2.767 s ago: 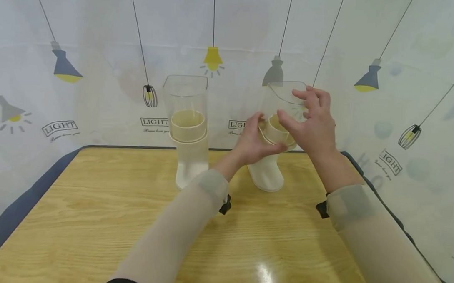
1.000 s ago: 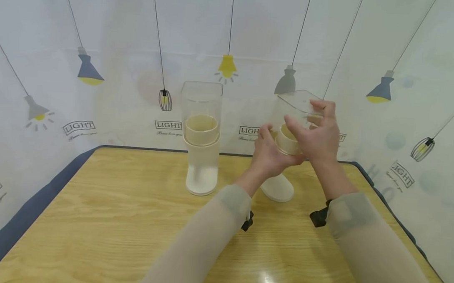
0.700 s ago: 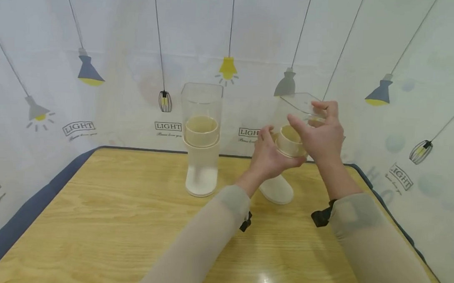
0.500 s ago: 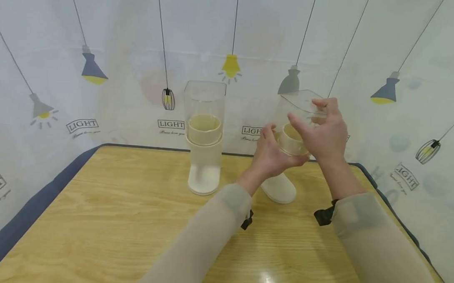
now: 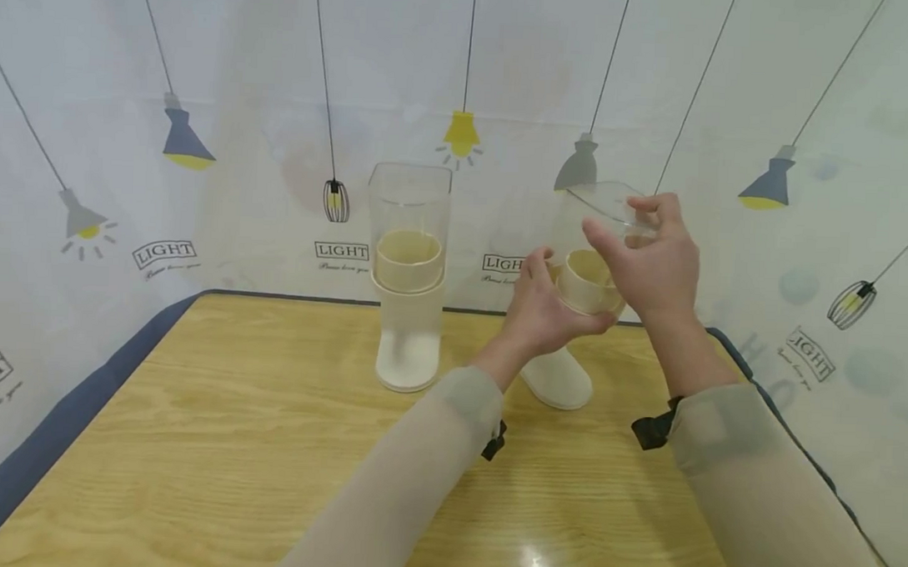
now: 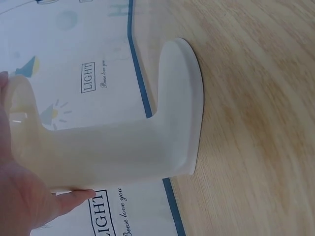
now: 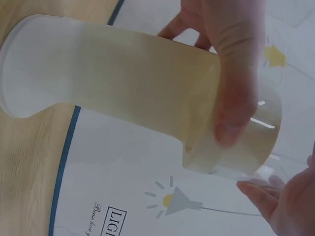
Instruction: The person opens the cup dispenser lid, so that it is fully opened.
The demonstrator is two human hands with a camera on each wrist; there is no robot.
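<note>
Two cream boot-shaped stands with clear square-rimmed containers on top are in the head view. The left one [image 5: 409, 340] stands untouched. My left hand [image 5: 546, 312] grips the upper part of the right stand [image 5: 559, 379], thumb at the front and fingers at its left side. Around the clear container [image 5: 595, 207] of that stand my right hand [image 5: 661, 257] curls its fingers and thumb. A cream ring [image 5: 585, 292] shows inside the container's lower part. In the left wrist view the stand [image 6: 113, 152] has its foot on the table.
The wooden table [image 5: 231, 442] has a dark blue edge. Behind it hangs a pale sheet [image 5: 241, 143] printed with lamps and lettering. Black straps [image 5: 653, 431] show at both wrists.
The left hand has moved lower round the right stand's upper part since the oldest frame. Just lately the right hand has shifted slightly right with the container's rim. The head view has also shifted.
</note>
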